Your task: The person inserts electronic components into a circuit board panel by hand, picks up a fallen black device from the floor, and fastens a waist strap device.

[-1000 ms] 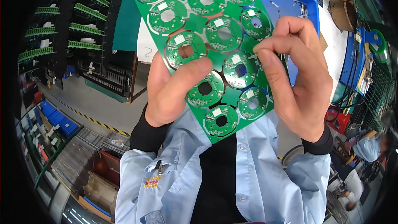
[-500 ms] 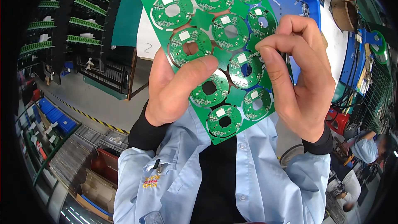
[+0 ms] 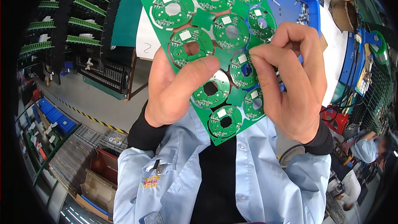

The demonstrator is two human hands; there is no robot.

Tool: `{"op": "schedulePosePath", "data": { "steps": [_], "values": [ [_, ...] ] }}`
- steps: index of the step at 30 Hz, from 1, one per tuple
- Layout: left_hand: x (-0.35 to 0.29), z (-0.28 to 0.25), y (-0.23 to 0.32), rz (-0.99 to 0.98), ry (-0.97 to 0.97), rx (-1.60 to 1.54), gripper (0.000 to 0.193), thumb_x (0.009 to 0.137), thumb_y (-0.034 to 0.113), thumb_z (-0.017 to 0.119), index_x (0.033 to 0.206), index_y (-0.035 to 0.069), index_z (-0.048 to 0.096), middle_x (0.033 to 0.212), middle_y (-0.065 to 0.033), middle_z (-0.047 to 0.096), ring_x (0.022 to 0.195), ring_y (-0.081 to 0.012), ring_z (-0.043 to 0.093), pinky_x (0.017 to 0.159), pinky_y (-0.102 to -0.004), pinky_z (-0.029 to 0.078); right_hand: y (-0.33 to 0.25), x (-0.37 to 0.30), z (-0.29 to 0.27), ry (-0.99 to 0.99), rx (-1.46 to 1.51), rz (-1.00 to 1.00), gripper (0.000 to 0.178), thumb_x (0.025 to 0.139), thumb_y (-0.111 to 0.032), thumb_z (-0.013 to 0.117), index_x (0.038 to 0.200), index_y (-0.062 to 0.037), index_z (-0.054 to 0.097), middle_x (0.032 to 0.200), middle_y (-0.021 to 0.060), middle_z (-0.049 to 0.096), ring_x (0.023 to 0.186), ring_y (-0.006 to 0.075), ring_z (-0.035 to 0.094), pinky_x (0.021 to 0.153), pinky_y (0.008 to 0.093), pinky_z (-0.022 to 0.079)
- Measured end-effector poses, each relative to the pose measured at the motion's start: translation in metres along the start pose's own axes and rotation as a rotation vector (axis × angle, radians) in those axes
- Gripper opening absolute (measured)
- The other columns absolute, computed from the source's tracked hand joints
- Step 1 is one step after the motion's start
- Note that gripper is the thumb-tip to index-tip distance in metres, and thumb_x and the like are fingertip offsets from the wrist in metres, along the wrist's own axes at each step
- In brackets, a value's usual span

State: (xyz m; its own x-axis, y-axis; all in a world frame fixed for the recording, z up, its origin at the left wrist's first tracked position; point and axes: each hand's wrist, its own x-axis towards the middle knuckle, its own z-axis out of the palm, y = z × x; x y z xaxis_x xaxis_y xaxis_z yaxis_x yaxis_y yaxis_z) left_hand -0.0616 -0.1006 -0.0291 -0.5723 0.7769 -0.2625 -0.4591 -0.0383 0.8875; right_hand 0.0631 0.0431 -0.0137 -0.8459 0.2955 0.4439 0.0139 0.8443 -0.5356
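Observation:
A green circuit board panel (image 3: 224, 56) hangs tilted in front of my chest. It carries several round boards with centre holes, each with a white square component. My left hand (image 3: 172, 85) grips the panel from its left side, thumb on the upper face and the other fingers behind. My right hand (image 3: 296, 83) is closed in a pinch, thumb and index fingertips over the round board (image 3: 244, 69) near the panel's right edge. Whatever lies between those fingertips is hidden. Behind the panel is a blue tray (image 3: 282, 11) holding small loose pieces (image 3: 303, 13).
Tall black racks of green boards (image 3: 85, 23) stand at the left. White paper (image 3: 146, 37) lies under the panel's left side. Cables (image 3: 350, 72) hang at the right, near a red stool (image 3: 338, 121). Another person (image 3: 367, 150) works at the far right.
My right hand has moved a little left and closer to the panel. The thin, light piece seen at its fingertips before is now hidden. The left hand has stayed nearly still.

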Motion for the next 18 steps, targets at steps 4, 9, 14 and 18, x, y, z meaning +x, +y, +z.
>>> {"op": "schedulePosePath", "data": {
  "steps": [4,9,14,18],
  "values": [
    [0.003,0.002,0.002,0.005,-0.066,-0.087,0.048,0.084,0.014,0.060,0.127,-0.005,0.051,0.110,-0.0158,0.064,0.086,-0.0213,0.068,0.069,-0.0305,0.057,-0.004,0.000,-0.003,-0.019,0.011,0.037,0.021,0.077,0.010,0.069,0.097,0.0029,0.067,0.099,0.0150,0.055,0.079,0.0232,0.053,0.068,0.0309,0.045],
    [0.001,-0.001,0.001,-0.011,-0.035,-0.043,0.048,0.084,0.014,0.059,0.128,-0.005,0.050,0.111,-0.0153,0.064,0.086,-0.0212,0.067,0.070,-0.0313,0.056,-0.006,-0.001,-0.015,-0.065,-0.032,0.021,0.033,0.074,0.018,0.056,0.102,0.0027,0.068,0.103,0.0160,0.056,0.079,0.0231,0.054,0.070,0.0301,0.044],
    [-0.009,-0.027,-0.006,-0.015,0.101,-0.055,0.052,0.083,0.014,0.058,0.131,-0.004,0.050,0.114,-0.0156,0.064,0.090,-0.0216,0.066,0.072,-0.0315,0.054,0.015,0.008,-0.036,0.092,-0.088,0.067,0.026,0.083,0.014,0.054,0.102,0.0028,0.068,0.102,0.0122,0.061,0.080,0.0174,0.055,0.072,0.0254,0.043],
    [-0.016,-0.042,-0.012,0.039,0.232,-0.162,0.052,0.082,0.015,0.056,0.131,-0.003,0.049,0.116,-0.0177,0.063,0.094,-0.0260,0.066,0.077,-0.0357,0.055,0.056,0.014,-0.030,0.059,-0.067,0.203,0.014,0.090,0.005,0.061,0.102,0.0016,0.068,0.094,0.0073,0.065,0.079,0.0148,0.058,0.070,0.0236,0.044]
  ]
}}
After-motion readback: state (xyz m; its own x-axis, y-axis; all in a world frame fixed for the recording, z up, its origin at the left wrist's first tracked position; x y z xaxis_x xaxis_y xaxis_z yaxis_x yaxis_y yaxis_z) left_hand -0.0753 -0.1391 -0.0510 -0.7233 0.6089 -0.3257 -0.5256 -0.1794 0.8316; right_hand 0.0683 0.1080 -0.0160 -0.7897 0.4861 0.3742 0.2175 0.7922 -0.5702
